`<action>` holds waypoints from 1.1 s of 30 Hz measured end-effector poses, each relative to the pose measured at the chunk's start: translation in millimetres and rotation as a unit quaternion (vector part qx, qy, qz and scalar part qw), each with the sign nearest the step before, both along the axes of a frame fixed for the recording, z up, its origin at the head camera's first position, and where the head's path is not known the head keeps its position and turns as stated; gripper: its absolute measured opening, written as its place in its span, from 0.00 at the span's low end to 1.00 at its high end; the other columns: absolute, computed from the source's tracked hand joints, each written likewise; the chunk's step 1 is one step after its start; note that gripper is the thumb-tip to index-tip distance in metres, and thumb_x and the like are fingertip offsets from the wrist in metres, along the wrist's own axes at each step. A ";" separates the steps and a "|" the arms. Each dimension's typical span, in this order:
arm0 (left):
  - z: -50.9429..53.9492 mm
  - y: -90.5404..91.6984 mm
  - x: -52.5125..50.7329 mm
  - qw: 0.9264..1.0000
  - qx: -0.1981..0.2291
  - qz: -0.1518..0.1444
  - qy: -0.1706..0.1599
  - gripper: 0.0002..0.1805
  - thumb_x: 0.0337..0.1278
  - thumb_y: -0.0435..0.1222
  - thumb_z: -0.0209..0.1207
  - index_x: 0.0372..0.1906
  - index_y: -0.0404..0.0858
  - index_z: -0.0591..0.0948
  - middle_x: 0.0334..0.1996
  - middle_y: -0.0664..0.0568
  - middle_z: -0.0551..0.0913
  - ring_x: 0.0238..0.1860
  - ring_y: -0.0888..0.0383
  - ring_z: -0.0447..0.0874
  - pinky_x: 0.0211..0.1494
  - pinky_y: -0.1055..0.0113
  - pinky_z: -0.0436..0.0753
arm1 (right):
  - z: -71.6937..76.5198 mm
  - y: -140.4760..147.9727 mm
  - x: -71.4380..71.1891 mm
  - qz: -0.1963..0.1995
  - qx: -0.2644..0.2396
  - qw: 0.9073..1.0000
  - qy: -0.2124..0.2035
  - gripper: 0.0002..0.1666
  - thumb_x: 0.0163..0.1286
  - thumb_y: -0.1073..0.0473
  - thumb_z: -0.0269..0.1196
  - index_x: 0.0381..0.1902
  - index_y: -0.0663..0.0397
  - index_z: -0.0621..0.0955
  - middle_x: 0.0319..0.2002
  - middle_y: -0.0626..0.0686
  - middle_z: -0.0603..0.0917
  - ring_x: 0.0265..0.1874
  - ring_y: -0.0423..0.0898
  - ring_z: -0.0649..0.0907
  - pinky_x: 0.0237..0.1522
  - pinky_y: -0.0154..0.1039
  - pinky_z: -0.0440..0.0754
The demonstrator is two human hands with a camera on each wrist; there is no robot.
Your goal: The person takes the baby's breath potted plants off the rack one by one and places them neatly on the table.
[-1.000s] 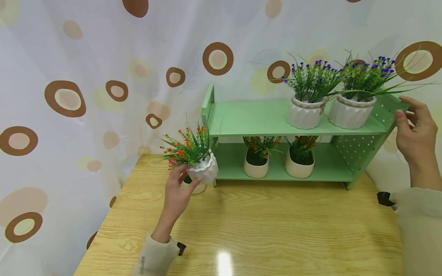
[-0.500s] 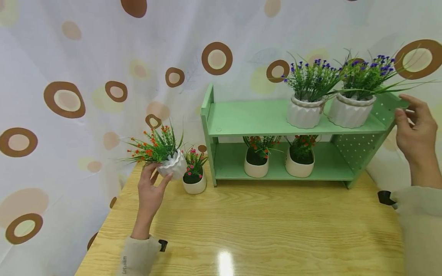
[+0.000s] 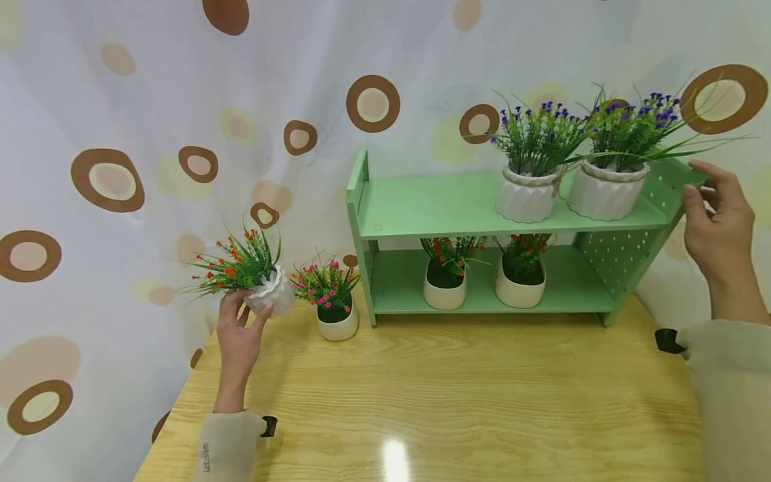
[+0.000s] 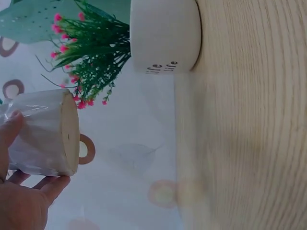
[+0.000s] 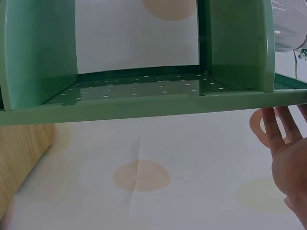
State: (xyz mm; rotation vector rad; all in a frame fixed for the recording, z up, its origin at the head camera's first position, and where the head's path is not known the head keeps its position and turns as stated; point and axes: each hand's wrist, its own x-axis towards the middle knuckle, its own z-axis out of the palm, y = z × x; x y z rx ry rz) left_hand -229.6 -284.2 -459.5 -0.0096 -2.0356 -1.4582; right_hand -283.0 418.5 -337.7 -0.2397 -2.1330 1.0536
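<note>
My left hand point(image 3: 239, 338) pinches white pot point(image 3: 274, 292) of orange flowers, tilted, above tabletop point(image 3: 458, 388) near far left corner. My right hand point(image 3: 725, 231) grips green shelf point(image 3: 434, 204) by upper right edge. Likely carrying step; next move calls for levelling pot.

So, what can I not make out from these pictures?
Head: tops of both red-flowered plants, hidden by upper shelf board.
Head: lettering on left sleeve, too small, blurred.
Left wrist: flowers of held white pot, cut off by left edge.
Right wrist: part of the right hand, cut off by right edge.
</note>
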 end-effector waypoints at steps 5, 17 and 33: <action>-9.0 -9.7 -2.7 1.000 0.003 0.002 -0.018 0.23 0.63 0.26 0.68 0.60 0.26 0.75 0.56 0.56 0.69 0.73 0.44 0.68 0.77 0.46 0.71 | 0.6 -1.1 -1.2 0.002 -0.004 1.000 0.001 0.25 0.85 0.48 0.47 0.74 0.18 0.68 0.59 0.24 0.71 0.64 0.30 0.73 0.68 0.28 0.71; -31.9 -17.9 -15.6 0.999 0.003 -0.012 -0.049 0.23 0.61 0.23 0.67 0.59 0.24 0.74 0.62 0.35 0.68 0.75 0.35 0.66 0.77 0.43 0.68 | 2.5 0.1 0.2 0.001 -0.001 1.000 -0.005 0.26 0.85 0.48 0.47 0.75 0.17 0.67 0.64 0.29 0.72 0.66 0.30 0.73 0.72 0.30 0.70; -51.6 -24.4 -22.1 0.992 -0.033 -0.045 -0.110 0.20 0.64 0.29 0.68 0.57 0.29 0.75 0.63 0.32 0.68 0.74 0.27 0.64 0.73 0.37 0.72 | 1.9 0.1 -0.1 0.006 -0.005 1.000 0.002 0.25 0.85 0.49 0.48 0.74 0.19 0.68 0.62 0.27 0.73 0.64 0.29 0.73 0.72 0.29 0.69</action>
